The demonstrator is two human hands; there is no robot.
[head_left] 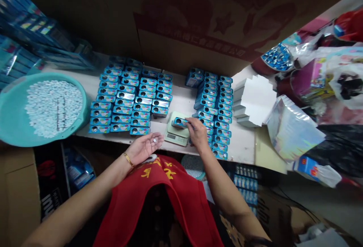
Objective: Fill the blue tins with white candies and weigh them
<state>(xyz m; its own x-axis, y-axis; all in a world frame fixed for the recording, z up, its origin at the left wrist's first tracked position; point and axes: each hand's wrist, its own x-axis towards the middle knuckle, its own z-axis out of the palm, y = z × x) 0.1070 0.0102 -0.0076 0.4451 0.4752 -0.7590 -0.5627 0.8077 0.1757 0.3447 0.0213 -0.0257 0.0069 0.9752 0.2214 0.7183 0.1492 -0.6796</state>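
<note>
My left hand (144,147) lies palm up near the table's front edge, fingers stretched out, with a small white tablet-like piece (154,140) resting on the fingers. My right hand (197,133) pinches the right end of a small blue box (179,122) with a dark round hole in its top. That box is on or just over the plate of a pale green digital scale (177,138); I cannot tell if it bears full weight there. The scale's display is too small to read. Rows of similar blue boxes (121,103) stand left of the scale, and more blue boxes (222,122) stand to its right.
A turquoise basin (11,107) of small white pieces (53,107) sits at the left. White folded cartons (253,99) and a shiny silvery container (295,129) stand at the right. A big cardboard box (181,20) walls off the back. Blue packs (53,35) are stacked back left.
</note>
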